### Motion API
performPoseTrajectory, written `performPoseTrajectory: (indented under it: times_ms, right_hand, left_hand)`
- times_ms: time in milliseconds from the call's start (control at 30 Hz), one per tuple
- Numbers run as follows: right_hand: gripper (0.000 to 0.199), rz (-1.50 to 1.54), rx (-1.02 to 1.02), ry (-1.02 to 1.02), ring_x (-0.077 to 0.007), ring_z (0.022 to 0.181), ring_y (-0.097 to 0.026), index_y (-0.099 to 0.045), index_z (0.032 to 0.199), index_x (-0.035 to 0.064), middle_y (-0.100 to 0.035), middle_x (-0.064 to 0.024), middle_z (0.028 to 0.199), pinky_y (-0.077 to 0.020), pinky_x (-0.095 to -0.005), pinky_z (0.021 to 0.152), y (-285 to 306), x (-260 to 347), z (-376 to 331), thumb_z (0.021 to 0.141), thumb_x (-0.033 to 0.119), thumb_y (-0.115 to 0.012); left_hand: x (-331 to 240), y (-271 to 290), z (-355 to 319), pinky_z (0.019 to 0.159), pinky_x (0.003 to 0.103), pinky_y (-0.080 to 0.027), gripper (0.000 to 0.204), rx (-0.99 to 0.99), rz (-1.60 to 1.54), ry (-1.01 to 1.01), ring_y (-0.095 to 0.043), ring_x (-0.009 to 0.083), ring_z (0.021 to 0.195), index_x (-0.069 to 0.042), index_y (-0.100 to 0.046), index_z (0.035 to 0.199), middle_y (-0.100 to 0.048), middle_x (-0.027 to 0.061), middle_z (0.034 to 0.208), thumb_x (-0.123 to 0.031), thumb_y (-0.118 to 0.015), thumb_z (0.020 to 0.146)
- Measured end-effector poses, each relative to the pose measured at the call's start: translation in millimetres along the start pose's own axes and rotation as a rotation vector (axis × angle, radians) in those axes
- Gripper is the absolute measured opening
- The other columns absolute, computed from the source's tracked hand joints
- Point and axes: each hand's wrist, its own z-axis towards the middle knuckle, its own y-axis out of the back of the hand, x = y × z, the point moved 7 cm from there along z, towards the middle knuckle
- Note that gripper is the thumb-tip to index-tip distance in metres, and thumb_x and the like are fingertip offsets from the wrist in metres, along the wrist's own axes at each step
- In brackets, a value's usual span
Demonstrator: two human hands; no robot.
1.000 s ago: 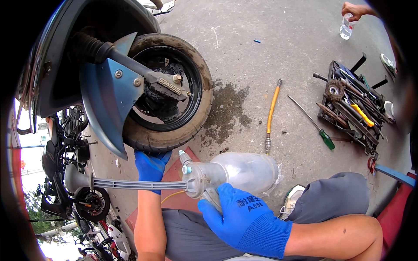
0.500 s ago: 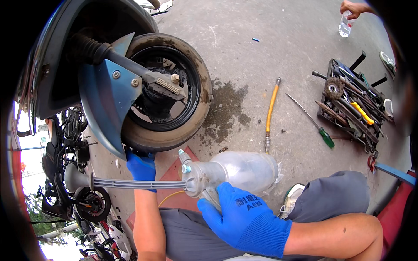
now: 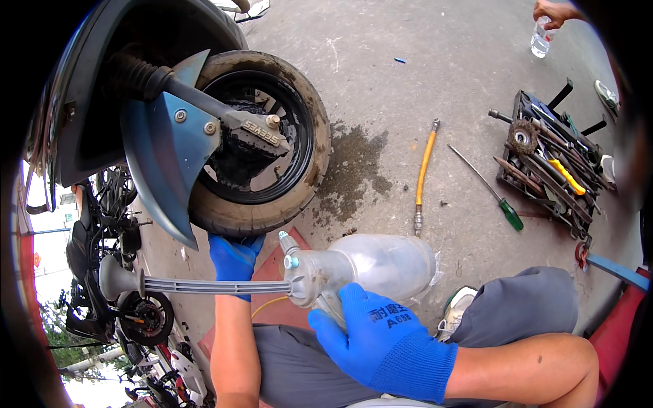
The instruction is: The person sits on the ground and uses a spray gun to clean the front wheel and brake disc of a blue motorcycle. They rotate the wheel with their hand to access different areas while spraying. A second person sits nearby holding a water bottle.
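Observation:
A scooter's front wheel with a muddy black tire [image 3: 289,194] stands at the left, below a blue fender [image 3: 160,160]. My left hand [image 3: 233,258], in a blue glove, is closed against the tire's near edge; the tire hides some of its fingers. In my right hand [image 3: 384,336], also gloved, is the grip of a translucent pump sprayer [image 3: 388,265]. The sprayer lies tilted on its side. Its long grey plunger [image 3: 218,286] points left across my left wrist, and its teal nozzle [image 3: 283,236] faces the wheel.
A yellow air hose [image 3: 426,166] and a green-handled screwdriver [image 3: 486,189] lie on the concrete. To the right is a tool tray [image 3: 544,163] full of tools. Another person's hand [image 3: 556,12] holds a water bottle [image 3: 541,41]. A wet patch [image 3: 350,170] spreads beside the wheel.
My left hand has shifted slightly right along the tire, and the wheel has turned, its spokes now at another angle. My right hand and the sprayer have hardly moved.

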Motion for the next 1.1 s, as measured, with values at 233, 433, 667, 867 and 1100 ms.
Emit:
performPoseTrajectory:
  times_ms: [233,433,667,867,1100]
  right_hand:
    - [0.028,-0.111,-0.07,0.157,-0.04,0.062,-0.057,-0.05,0.092,-0.0035,-0.054,-0.0224,0.067,-0.0447,-0.0464,0.055,1,8,2,0.094,0.023,-0.058]
    - [0.029,-0.199,-0.018,0.285,-0.036,0.067,-0.06,-0.055,0.107,-0.0029,-0.054,-0.0229,0.081,-0.0469,-0.0467,0.055,8,8,9,0.09,0.02,-0.058]
    - [0.037,-0.552,-0.029,0.476,-0.0336,0.066,-0.057,-0.055,0.121,-0.0006,-0.048,-0.021,0.087,-0.0455,-0.0441,0.052,2,10,8,0.087,0.012,-0.059]
    - [0.035,-0.483,-0.004,0.425,-0.0336,0.066,-0.057,-0.056,0.12,-0.0009,-0.048,-0.0212,0.087,-0.0452,-0.0445,0.051,3,9,12,0.088,0.013,-0.059]
    - [0.036,-0.489,-0.004,0.457,-0.0339,0.066,-0.057,-0.055,0.12,-0.0013,-0.048,-0.0214,0.086,-0.0458,-0.0442,0.052,2,8,11,0.088,0.014,-0.059]
  left_hand:
    - [3,-2,1,0.105,0.061,-0.037,0.055,-0.014,-0.072,-0.002,-0.044,0.036,0.129,-0.013,-0.046,0.138,-0.044,0.0135,0.143,-0.049,-0.044,0.096]
    - [7,16,10,0.098,0.06,-0.044,0.048,0.097,0.084,-0.086,-0.047,0.034,0.125,-0.016,-0.045,0.136,-0.046,0.0102,0.14,-0.046,-0.039,0.099]
    - [8,19,11,0.096,0.062,-0.043,0.045,0.005,0.059,-0.058,-0.051,0.0351,0.114,-0.014,-0.049,0.125,-0.052,0.0127,0.126,-0.049,-0.037,0.099]
    - [11,18,9,0.094,0.064,-0.044,0.042,-0.011,0.007,-0.042,-0.053,0.0348,0.109,-0.015,-0.05,0.121,-0.052,0.0122,0.12,-0.049,-0.04,0.099]
    - [9,20,10,0.095,0.064,-0.044,0.043,-0.013,0.047,-0.075,-0.052,0.0333,0.111,-0.014,-0.049,0.124,-0.051,0.0109,0.122,-0.049,-0.041,0.099]
